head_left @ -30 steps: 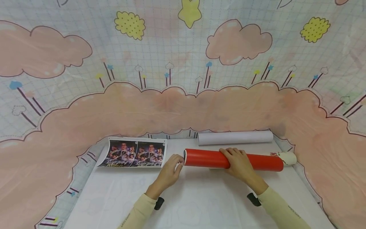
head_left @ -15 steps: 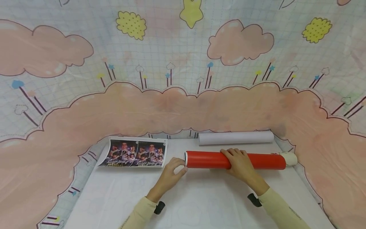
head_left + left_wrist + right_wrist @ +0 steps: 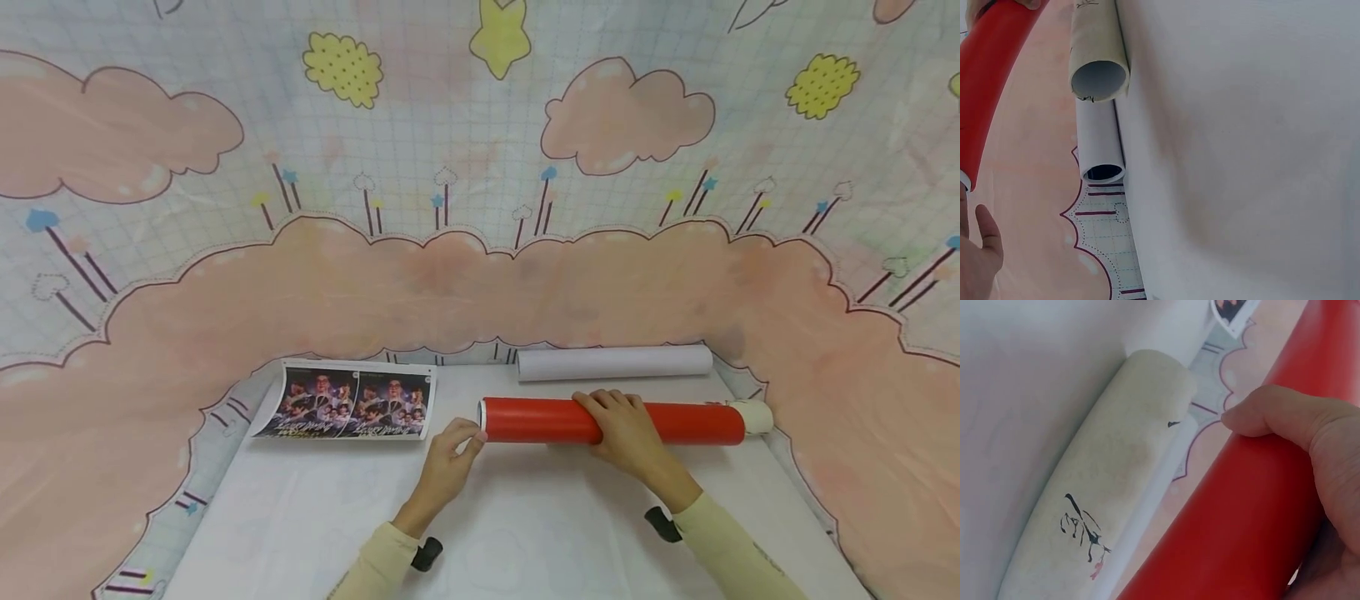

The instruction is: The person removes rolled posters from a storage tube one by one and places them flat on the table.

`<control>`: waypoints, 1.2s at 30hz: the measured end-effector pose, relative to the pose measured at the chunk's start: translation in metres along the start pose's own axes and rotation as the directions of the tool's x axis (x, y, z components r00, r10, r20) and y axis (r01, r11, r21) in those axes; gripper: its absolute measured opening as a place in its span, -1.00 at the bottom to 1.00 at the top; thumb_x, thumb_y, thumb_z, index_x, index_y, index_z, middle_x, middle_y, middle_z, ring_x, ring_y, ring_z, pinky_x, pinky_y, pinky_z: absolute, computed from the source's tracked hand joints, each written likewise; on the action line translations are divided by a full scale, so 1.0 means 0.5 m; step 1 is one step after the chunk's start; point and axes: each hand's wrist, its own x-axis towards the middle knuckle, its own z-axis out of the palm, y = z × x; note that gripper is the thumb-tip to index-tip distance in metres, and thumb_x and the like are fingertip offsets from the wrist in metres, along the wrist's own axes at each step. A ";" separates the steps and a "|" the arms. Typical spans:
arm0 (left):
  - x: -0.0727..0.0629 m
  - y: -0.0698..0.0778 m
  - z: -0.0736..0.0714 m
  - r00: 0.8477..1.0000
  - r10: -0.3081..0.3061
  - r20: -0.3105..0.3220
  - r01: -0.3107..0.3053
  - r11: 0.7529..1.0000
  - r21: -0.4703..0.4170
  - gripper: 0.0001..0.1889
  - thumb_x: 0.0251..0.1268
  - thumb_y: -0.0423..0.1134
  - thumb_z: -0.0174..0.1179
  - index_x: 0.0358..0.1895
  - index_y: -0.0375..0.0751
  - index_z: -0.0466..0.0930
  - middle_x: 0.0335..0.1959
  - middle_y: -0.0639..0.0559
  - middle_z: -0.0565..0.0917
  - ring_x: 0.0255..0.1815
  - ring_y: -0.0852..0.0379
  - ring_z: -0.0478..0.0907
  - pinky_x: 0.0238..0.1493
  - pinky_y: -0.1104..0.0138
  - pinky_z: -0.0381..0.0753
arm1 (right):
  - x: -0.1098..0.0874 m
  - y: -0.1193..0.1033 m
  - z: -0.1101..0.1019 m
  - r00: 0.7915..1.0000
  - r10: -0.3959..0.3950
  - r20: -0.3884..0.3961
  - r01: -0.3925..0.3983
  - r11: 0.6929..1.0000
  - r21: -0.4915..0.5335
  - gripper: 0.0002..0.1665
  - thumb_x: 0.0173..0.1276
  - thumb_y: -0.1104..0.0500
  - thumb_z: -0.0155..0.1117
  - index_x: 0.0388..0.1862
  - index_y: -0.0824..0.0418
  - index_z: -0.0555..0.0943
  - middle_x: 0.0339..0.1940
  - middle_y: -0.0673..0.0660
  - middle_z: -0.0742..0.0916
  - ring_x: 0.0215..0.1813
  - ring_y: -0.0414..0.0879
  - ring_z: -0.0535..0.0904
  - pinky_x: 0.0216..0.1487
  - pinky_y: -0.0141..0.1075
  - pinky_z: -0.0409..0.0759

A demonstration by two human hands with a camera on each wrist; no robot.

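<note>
A long red paper roll (image 3: 532, 420), white at its left rim, is held level above the table in the head view. My right hand (image 3: 622, 433) grips it near its middle, palm over the top; in the right wrist view the thumb (image 3: 1272, 412) lies along its near side. At the roll's left end is my left hand (image 3: 448, 462), fingertips right at the rim. The left wrist view shows that hand's thumb (image 3: 989, 231) extended, apart from the roll, with a finger reaching the roll's end. The inside of the roll is hidden.
A cream paper roll (image 3: 1116, 450) with black brush writing lies behind the red one, mostly covered in the head view. Farther back lies a white roll (image 3: 615, 363). A curling printed poster sheet (image 3: 352, 402) rests at back left on the white table (image 3: 525, 517). A patterned cloth (image 3: 480, 292) hangs behind.
The red roll's left end has dipped slightly, so it lies more level and covers more of the cream roll. The left hand's fingers have shifted about its rim; the right grip stays.
</note>
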 end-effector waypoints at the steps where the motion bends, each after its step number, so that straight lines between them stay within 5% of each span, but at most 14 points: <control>1: -0.002 -0.003 0.000 1.000 0.014 -0.010 -0.014 1.000 0.000 -0.88 0.35 -0.26 0.22 -0.23 -0.09 0.76 -0.26 0.09 0.67 -0.19 0.25 0.52 -0.16 0.39 0.52 | -0.001 0.000 -0.001 1.000 0.001 0.000 -0.001 1.000 0.000 -0.06 -0.18 0.08 0.68 0.27 0.06 0.50 0.03 0.14 0.69 0.08 0.13 0.57 0.12 0.18 0.49; 7: -0.017 -0.016 -0.011 0.995 0.050 -0.081 -0.043 0.996 0.076 -0.90 0.34 -0.30 0.22 -0.27 -0.10 0.74 -0.26 0.11 0.70 -0.18 0.26 0.58 -0.03 0.29 0.57 | -0.017 0.008 -0.002 1.000 0.028 -0.012 -0.028 0.999 -0.031 -0.06 -0.22 0.07 0.70 0.24 0.04 0.52 0.02 0.13 0.69 0.08 0.12 0.56 0.12 0.17 0.48; 15: -0.017 0.002 -0.023 0.990 -0.138 -0.007 0.138 0.988 0.067 -0.75 0.43 -0.09 0.14 -0.11 -0.17 0.70 -0.13 -0.04 0.76 0.02 -0.03 0.65 0.11 -0.05 0.57 | -0.027 0.005 0.009 0.999 -0.020 -0.048 0.018 0.998 -0.057 -0.07 -0.23 0.11 0.69 0.23 0.06 0.53 -0.01 0.13 0.68 0.05 0.11 0.57 0.12 0.13 0.46; 23: 0.016 0.018 -0.012 0.931 -0.362 -0.041 0.352 0.923 -0.156 -0.60 0.48 -0.02 0.08 -0.04 -0.34 0.67 -0.16 -0.19 0.74 -0.21 0.15 0.60 -0.11 0.27 0.56 | -0.019 -0.005 0.005 0.996 -0.027 -0.086 0.018 0.995 -0.097 -0.06 -0.24 0.06 0.70 0.23 0.03 0.52 -0.01 0.14 0.68 0.06 0.11 0.56 0.11 0.11 0.45; 27: 0.019 0.023 -0.010 0.910 -0.411 -0.051 0.396 0.899 -0.188 -0.63 0.48 -0.07 0.09 -0.09 -0.36 0.67 -0.20 -0.19 0.74 -0.24 0.14 0.58 -0.15 0.33 0.52 | -0.018 -0.007 0.006 0.996 -0.023 -0.091 0.012 0.993 -0.116 -0.06 -0.24 0.04 0.71 0.22 0.01 0.53 -0.01 0.13 0.67 0.06 0.11 0.56 0.12 0.10 0.44; 32: 0.021 0.074 -0.025 0.903 -0.427 -0.050 0.413 0.894 -0.175 -0.68 0.49 -0.19 0.06 -0.17 -0.43 0.65 -0.24 -0.24 0.73 -0.26 0.11 0.55 -0.19 0.35 0.49 | -0.015 -0.009 0.005 0.994 -0.027 -0.104 0.015 0.994 -0.112 -0.06 -0.24 0.06 0.71 0.23 0.01 0.52 0.00 0.14 0.67 0.07 0.11 0.55 0.11 0.10 0.41; 36: 0.023 0.065 -0.036 0.904 -0.420 -0.079 0.403 0.899 -0.172 -0.65 0.48 -0.13 0.08 -0.30 -0.40 0.63 -0.38 -0.14 0.71 -0.37 0.20 0.50 -0.28 0.36 0.47 | -0.016 -0.005 0.002 0.996 -0.013 -0.090 0.002 0.993 -0.121 -0.06 -0.21 0.06 0.70 0.25 0.01 0.50 0.03 0.16 0.66 0.10 0.13 0.54 0.14 0.11 0.40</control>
